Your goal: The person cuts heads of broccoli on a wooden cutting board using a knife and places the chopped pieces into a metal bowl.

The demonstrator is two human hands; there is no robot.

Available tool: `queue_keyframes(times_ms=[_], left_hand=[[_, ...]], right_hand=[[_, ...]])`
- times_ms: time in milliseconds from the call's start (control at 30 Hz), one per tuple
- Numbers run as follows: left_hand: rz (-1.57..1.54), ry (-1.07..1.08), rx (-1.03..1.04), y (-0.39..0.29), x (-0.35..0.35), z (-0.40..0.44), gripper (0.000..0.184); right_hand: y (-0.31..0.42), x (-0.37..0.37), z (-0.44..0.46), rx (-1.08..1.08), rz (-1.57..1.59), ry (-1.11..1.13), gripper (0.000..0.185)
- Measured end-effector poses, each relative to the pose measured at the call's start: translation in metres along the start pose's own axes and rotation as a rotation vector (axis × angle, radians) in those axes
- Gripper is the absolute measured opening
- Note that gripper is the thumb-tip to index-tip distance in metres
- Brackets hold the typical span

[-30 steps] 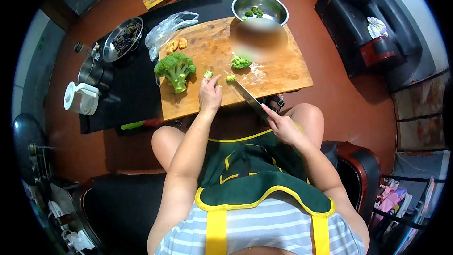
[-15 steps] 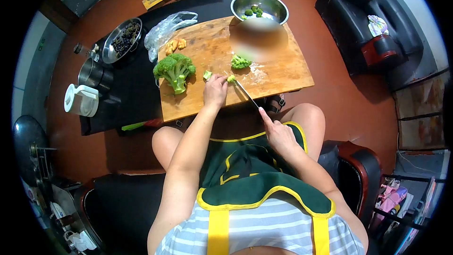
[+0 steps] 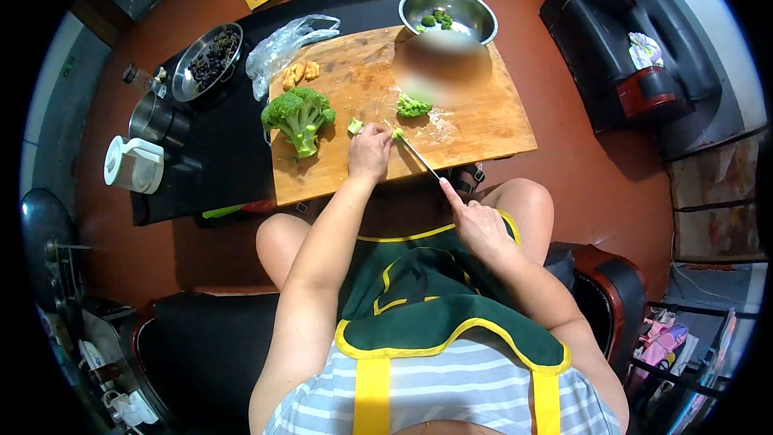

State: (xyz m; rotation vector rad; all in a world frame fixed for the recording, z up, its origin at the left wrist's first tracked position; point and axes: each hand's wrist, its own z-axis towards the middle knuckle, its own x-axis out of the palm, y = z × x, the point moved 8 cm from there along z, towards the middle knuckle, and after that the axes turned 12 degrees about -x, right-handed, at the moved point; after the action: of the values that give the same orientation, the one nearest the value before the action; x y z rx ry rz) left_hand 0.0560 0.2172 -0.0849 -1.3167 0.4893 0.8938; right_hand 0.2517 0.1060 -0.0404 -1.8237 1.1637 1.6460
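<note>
Left hand (image 3: 370, 153): fingers pinched on a small broccoli floret (image 3: 397, 134), towards the near edge of the cutting board (image 3: 483, 125); we judge, to steady it. Right hand (image 3: 480, 229): clamped round a knife (image 3: 421, 157), index finger forward, we suppose for control. Broccoli head (image 3: 300, 117): board's left edge.

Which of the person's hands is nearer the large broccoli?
Left. The left hand is over the board, right of the large broccoli; the right hand is farther right and closer to the person, off the board's near edge, holding the knife.
</note>
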Motion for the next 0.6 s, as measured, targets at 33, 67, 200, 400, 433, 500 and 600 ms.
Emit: queue_keyframes(times_ms=[33,67,200,400,433,500,600], left_hand=[[0.009,-0.004,0.008,0.000,0.000,0.001,0.010],[0.018,-0.006,0.015,-0.001,0.001,0.001,0.010],[0.006,-0.004,0.013,0.001,0.002,0.000,0.014],[-0.053,0.025,-0.040,0.011,0.002,0.001,0.015],[-0.069,0.048,-0.063,0.014,0.002,0.002,0.016],[-0.070,0.098,-0.080,0.016,0.002,0.004,0.019],[-0.011,0.200,-0.103,0.014,-0.006,0.004,0.026]], right_hand=[[-0.001,0.002,0.000,0.008,-0.010,0.014,0.070],[0.000,0.003,0.001,0.016,-0.019,0.030,0.074],[0.007,0.005,0.003,0.031,-0.066,0.068,0.078],[-0.036,-0.002,0.012,0.173,0.600,0.059,0.052],[-0.033,-0.008,0.005,0.303,0.823,0.198,0.050],[-0.038,-0.005,0.009,0.194,0.778,0.078,0.050],[-0.045,0.014,0.004,-0.022,0.622,-0.182,0.049]])
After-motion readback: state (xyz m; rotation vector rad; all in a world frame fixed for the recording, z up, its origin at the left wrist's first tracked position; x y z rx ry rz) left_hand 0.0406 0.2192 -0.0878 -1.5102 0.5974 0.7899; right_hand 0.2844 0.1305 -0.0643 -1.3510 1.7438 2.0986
